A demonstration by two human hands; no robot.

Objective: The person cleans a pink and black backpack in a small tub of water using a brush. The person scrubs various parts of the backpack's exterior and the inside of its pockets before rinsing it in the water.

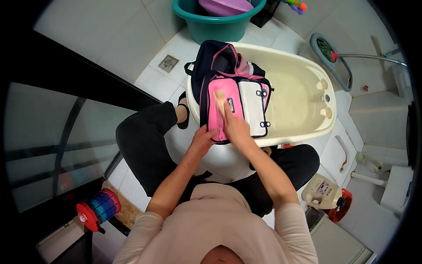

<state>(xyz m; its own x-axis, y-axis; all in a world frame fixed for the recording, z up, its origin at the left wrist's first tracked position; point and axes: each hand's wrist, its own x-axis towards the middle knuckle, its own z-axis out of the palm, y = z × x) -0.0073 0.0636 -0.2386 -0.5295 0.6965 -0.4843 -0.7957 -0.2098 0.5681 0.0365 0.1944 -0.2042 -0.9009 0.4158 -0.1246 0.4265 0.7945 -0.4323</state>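
Note:
A navy backpack with pink and white front panels (253, 105) lies over the left end of a cream bathtub (303, 137). My right hand (236, 129) is closed round a pale brush (220, 97), blurred by motion, whose head lies against the pink panel. Its bristles are too smeared to make out. At the bag's lower left corner, my left hand (204, 138) pinches the edge beside the pink zip. The bag's upper part, with pink trim, slumps toward the tub's far rim.
A teal tub (220, 30) with a purple basin (226, 6) inside stands at the back. A floor drain (168, 63) lies left of the bathtub. To the right are a beige jug (322, 192) and a grey hoop-shaped thing (317, 46). My knees flank the tub's near side.

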